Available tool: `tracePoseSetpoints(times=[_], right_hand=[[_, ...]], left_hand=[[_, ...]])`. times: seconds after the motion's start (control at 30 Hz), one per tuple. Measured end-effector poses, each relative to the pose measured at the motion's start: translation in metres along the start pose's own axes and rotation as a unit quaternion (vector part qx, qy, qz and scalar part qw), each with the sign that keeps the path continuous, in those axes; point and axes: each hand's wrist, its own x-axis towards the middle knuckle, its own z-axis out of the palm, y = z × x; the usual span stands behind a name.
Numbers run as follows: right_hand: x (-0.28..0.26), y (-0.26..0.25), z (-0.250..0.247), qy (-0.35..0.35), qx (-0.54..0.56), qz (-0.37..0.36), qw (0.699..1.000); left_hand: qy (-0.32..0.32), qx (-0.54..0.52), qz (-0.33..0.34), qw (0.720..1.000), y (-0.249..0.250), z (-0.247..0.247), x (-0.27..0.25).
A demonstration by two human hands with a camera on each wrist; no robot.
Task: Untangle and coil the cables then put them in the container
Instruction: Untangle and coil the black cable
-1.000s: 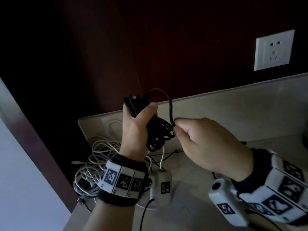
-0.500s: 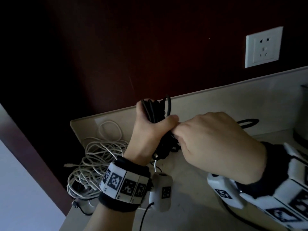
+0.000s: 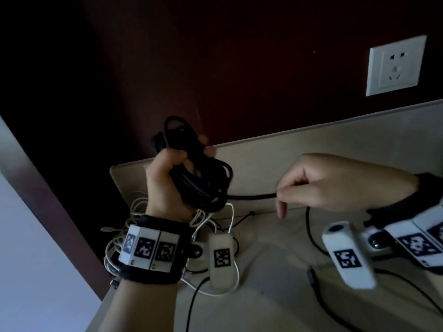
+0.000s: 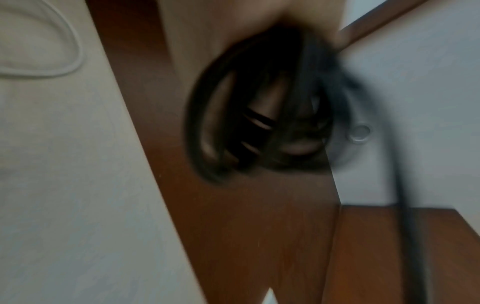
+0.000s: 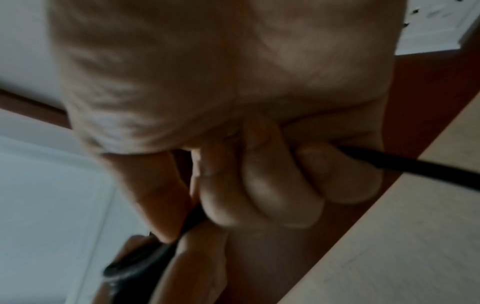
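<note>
My left hand (image 3: pixel 172 173) is raised above the desk's back left corner and grips a bundle of black cable coils (image 3: pixel 203 183), which shows blurred in the left wrist view as black cable coils (image 4: pixel 259 123). A loose strand of the black cable (image 3: pixel 251 196) runs right from the bundle to my right hand (image 3: pixel 318 185), which pinches it between thumb and fingers. The strand of black cable (image 5: pixel 415 168) passes through the curled fingers in the right wrist view, and below the hand it drops to the desk. No container is in view.
A tangle of white cables (image 3: pixel 134 226) lies on the beige desk (image 3: pixel 275 295) at the back left corner, under my left wrist. A thin black cord (image 3: pixel 314 279) trails over the desk on the right. A white wall socket (image 3: pixel 395 65) sits on the dark red wall.
My right hand has pulled away to the right from the bundle, drawing a strand of black cable out taut. My left hand has turned the coils slightly.
</note>
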Motion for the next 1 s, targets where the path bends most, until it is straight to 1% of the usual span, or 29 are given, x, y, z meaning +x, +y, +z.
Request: tracePoseSetpoints(times=[0.07, 0.1, 0.13, 0.17, 0.23, 0.27, 0.33, 0.47, 0.57, 0.63, 0.7, 0.77, 0.8, 0.83, 0.9, 0.93, 1.0], right_hand=[[0.001, -0.001, 0.001, 0.040, -0.039, 0.005, 0.998], [0.001, -0.003, 0.002, 0.068, -0.068, 0.007, 0.995], [-0.001, -0.005, 0.003, 0.100, -0.104, 0.008, 0.989], [-0.003, -0.007, 0.002, 0.135, -0.138, 0.010, 0.981], [-0.008, -0.012, 0.001, 0.192, -0.190, 0.008, 0.963], [-0.009, -0.014, 0.001, 0.210, -0.206, 0.006, 0.956], [-0.009, -0.017, 0.004, 0.234, -0.228, 0.000, 0.945], [-0.002, -0.018, 0.015, 0.261, -0.270, -0.008, 0.927], [0.001, -0.017, 0.021, 0.272, -0.297, -0.011, 0.915], [0.003, -0.016, 0.024, 0.295, -0.294, -0.014, 0.909], [0.006, -0.013, 0.026, 0.311, -0.272, -0.015, 0.910], [0.008, -0.009, 0.023, 0.292, -0.246, -0.001, 0.924], [0.008, -0.005, 0.019, 0.283, -0.233, 0.008, 0.931], [0.008, -0.001, 0.013, 0.277, -0.221, 0.017, 0.935], [0.004, 0.009, 0.000, 0.273, -0.187, 0.025, 0.943], [0.002, 0.013, -0.006, 0.279, -0.162, 0.022, 0.946], [-0.001, 0.016, -0.011, 0.275, -0.112, 0.014, 0.955]], left_hand=[[-0.095, 0.013, -0.058, 0.994, -0.006, 0.011, -0.003], [-0.127, 0.013, -0.073, 0.989, -0.011, 0.015, -0.004], [-0.145, 0.028, -0.074, 0.986, -0.015, 0.018, -0.004], [-0.148, 0.053, -0.075, 0.985, -0.018, 0.021, -0.005], [-0.123, 0.102, -0.081, 0.984, -0.022, 0.024, -0.005], [-0.113, 0.118, -0.080, 0.983, -0.022, 0.025, -0.006], [-0.116, 0.138, -0.070, 0.981, -0.024, 0.024, -0.007], [-0.094, 0.184, -0.071, 0.976, -0.024, 0.023, -0.007], [-0.113, 0.200, -0.068, 0.971, -0.025, 0.026, -0.010], [-0.129, 0.208, -0.073, 0.967, -0.025, 0.029, -0.010], [-0.138, 0.221, -0.083, 0.962, -0.026, 0.031, -0.010], [-0.141, 0.230, -0.080, 0.960, -0.028, 0.029, -0.009], [-0.122, 0.218, -0.080, 0.965, -0.028, 0.027, -0.008], [-0.087, 0.197, -0.081, 0.973, -0.026, 0.024, -0.005], [0.006, 0.167, -0.057, 0.984, -0.021, 0.014, 0.000], [0.057, 0.168, -0.031, 0.984, -0.018, 0.008, 0.004], [0.139, 0.191, 0.030, 0.971, -0.014, -0.002, 0.009]])
